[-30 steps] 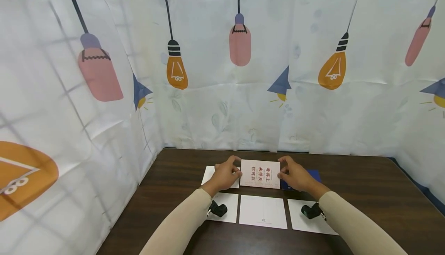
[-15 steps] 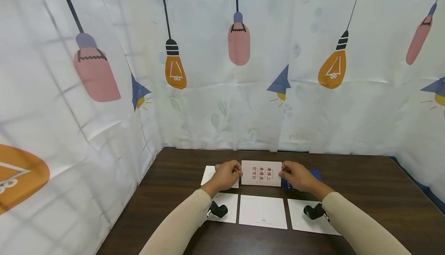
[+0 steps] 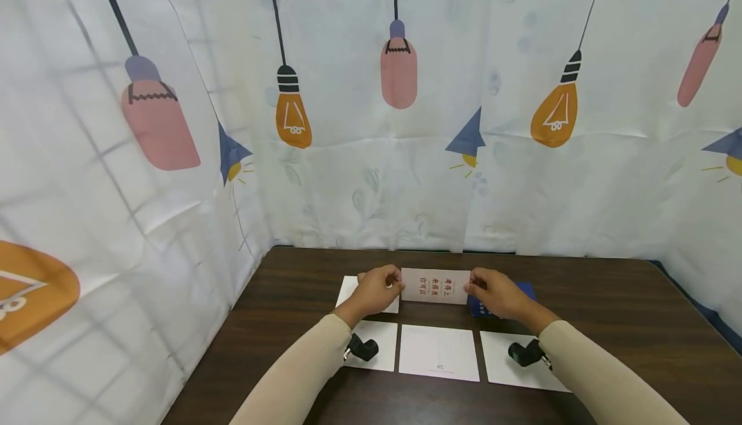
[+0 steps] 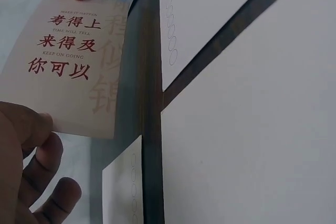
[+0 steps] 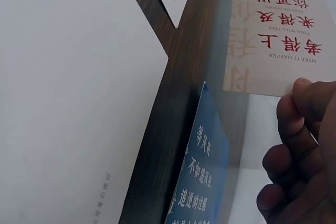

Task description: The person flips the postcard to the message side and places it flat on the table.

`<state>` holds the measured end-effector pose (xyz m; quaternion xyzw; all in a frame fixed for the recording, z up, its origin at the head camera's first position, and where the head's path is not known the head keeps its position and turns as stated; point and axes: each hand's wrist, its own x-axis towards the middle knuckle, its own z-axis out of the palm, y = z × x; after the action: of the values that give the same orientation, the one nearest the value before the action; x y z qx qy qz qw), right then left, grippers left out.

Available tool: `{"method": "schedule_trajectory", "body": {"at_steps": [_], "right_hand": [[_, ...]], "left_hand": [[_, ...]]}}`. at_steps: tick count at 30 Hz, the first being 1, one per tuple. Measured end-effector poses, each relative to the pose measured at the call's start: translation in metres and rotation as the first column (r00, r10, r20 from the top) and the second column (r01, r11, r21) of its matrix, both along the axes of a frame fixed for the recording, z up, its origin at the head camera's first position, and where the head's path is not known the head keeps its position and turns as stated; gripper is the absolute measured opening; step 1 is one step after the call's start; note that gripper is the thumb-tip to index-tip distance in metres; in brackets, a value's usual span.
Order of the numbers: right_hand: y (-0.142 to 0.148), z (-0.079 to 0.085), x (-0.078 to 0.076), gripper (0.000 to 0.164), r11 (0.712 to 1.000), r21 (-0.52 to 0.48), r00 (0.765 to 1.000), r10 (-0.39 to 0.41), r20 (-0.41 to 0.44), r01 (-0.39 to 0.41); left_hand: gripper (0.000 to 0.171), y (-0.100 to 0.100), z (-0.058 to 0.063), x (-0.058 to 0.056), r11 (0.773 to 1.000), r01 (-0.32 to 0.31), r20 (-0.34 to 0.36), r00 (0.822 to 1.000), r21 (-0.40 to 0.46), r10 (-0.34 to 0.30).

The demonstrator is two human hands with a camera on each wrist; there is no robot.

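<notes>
A pale pink card (image 3: 436,285) with red Chinese characters is held up between both hands over the far part of the table. My left hand (image 3: 375,293) pinches its left edge between thumb and fingers. Its right edge is pinched by my right hand (image 3: 497,293). In the left wrist view the card (image 4: 68,72) shows larger pale characters beside the red lines. The remaining fingers (image 5: 278,161) of my right hand hang curled below the card's edge. A blue card (image 3: 526,291) with white writing lies on the table, partly behind my right hand.
Three white cards lie in a near row: a left one (image 3: 385,335), a middle one (image 3: 438,351) and a right one (image 3: 498,364). Another white card (image 3: 350,288) lies partly behind my left hand. A patterned curtain (image 3: 348,206) hangs beyond the dark wooden table (image 3: 608,322).
The pink card has tilted, so its face looks shorter in the head view. My right hand has shifted slightly to the right, and its fingers have drawn together on the card's edge.
</notes>
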<state>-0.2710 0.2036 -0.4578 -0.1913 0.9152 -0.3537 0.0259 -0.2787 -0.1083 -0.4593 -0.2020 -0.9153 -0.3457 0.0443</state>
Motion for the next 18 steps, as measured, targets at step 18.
{"method": "schedule_trajectory", "body": {"at_steps": [18], "right_hand": [[0.0028, 0.0047, 0.0054, 0.008, 1.000, -0.023, 1.000, 0.021, -0.016, -0.022]], "left_hand": [[0.005, -0.0028, -0.0010, -0.0022, 0.999, 0.039, -0.002, 0.999, 0.037, -0.039]]}}
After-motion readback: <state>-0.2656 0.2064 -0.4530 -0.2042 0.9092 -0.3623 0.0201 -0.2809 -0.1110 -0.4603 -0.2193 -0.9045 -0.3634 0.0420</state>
